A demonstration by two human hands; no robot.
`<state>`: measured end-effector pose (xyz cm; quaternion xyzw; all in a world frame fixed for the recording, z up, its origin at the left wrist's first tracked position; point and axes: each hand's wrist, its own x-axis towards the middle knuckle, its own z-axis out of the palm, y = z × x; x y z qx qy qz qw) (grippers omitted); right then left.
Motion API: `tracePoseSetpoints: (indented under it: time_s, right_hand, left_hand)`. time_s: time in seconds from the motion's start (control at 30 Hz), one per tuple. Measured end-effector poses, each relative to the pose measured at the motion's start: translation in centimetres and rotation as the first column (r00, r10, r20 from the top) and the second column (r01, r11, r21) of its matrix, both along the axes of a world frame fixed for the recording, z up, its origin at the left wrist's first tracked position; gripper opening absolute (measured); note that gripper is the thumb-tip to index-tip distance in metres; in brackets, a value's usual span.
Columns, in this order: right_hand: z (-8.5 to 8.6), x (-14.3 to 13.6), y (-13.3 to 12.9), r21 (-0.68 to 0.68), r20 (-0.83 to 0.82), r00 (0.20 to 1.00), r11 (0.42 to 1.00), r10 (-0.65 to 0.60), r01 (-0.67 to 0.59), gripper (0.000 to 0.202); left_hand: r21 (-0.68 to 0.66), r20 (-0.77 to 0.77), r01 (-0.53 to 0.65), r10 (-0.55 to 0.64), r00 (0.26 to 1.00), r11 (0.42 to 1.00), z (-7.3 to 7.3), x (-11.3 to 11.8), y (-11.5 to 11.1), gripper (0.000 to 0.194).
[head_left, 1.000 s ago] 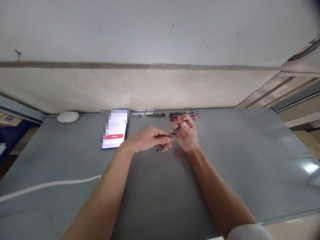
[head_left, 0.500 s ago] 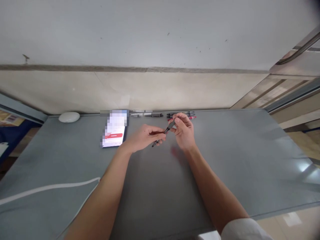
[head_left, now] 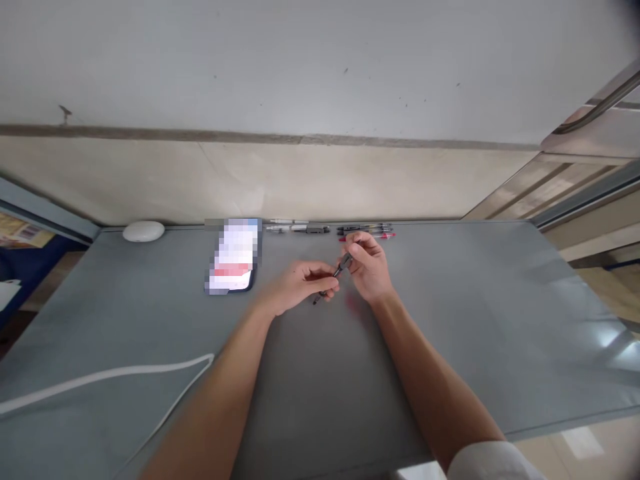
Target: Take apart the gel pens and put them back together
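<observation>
Far over on the left, a white cord (head_left: pixel 100 379) runs in across the grey table (head_left: pixel 465 300) and bends near the left forearm. Behind it, close to the wall (head_left: pixel 350 180), sits a smooth white rounded object (head_left: pixel 143 231); I can't tell what it is. Next along is a phone (head_left: pixel 237 260), its screen lit and partly blurred out, lying just beyond the left wrist.

The left hand (head_left: pixel 303 285) comes in with its thumb and fingers pinched narrow on the lower part of a dark pen (head_left: pixel 344 264). Beyond that hand, a few white and grey pens (head_left: pixel 297 228) lie lengthwise along the back edge of the table.

The dark pen itself is in front of the person, over the middle of the table, slanting between the two hands, its lower end poking out past the left fingers. The right hand (head_left: pixel 369 270) has its thumb and fingers closed around the upper part. Just behind the right hand lie several dark pens (head_left: pixel 369 228) and a red pen (head_left: pixel 388 235), whose middle is hidden by the fingers. A pale sleeve (head_left: pixel 493 461) covers the right arm near the person's body.
</observation>
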<state>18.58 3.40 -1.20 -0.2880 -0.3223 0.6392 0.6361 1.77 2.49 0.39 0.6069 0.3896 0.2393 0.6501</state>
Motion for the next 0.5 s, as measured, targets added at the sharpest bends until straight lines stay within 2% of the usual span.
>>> tracePoseSetpoints:
  time_s: [0.13,0.33,0.5]
  right_hand:
    - [0.1,-0.21,0.2,-0.035,0.07,0.996,0.997,-0.059,0.062,0.023]
    - [0.09,-0.09,0.34,-0.042,0.082,0.993,0.995,-0.081,0.085,0.02]
    - [0.18,0.14,0.13,-0.011,0.041,0.999,1.0,-0.012,0.013,0.017]
  left_hand:
    - [0.095,-0.064,-0.035,0.041,0.997,0.995,0.1,0.07,-0.04,0.023]
    - [-0.003,-0.017,0.008,-0.008,1.0,1.0,0.01,-0.55,0.01,0.034]
    - [-0.02,0.019,0.006,-0.006,1.0,1.0,-0.2,-0.82,0.16,0.03]
